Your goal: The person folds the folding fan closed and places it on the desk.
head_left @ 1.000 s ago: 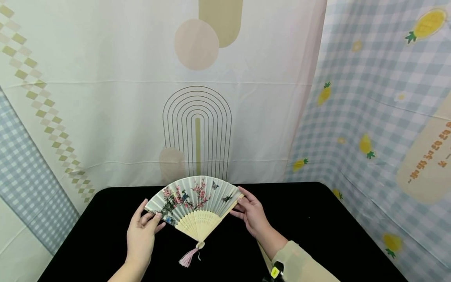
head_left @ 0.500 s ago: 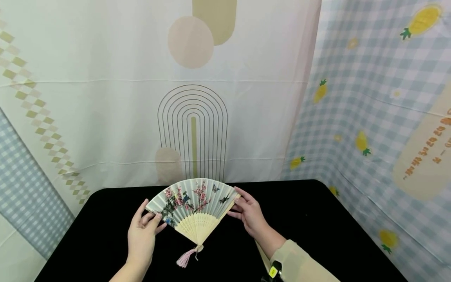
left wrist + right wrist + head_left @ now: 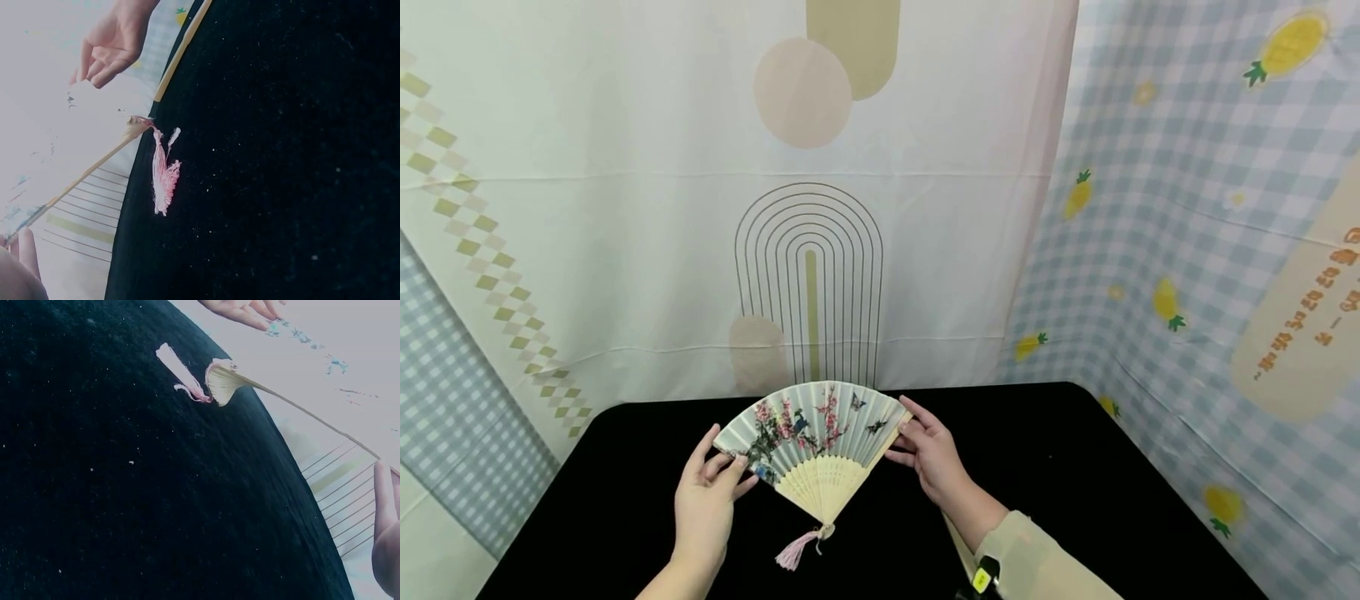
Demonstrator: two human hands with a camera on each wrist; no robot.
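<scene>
here the folding fan [image 3: 814, 439] is spread open and held just above the black table [image 3: 1075, 500], one hand at each outer edge. it looks light and fragile: a thin painted leaf on slim pale ribs, stiff along the ribs but easy to crease or tear across the leaf, so the sturdy outer guard sticks seem the safest places to take it. the left hand [image 3: 706, 504] pinches the left guard, thumb on the painted face and fingers curled behind it, only slightly parted. inward from that grip the ribs gather down to the pivot, where a pink tassel [image 3: 796, 550] hangs loose, its end close to the cloth. on the far side the right hand [image 3: 934, 457] holds the right guard between thumb and fingertips, fingers bent around the stick, the cream sleeve [image 3: 1037, 562] trailing behind it.
</scene>
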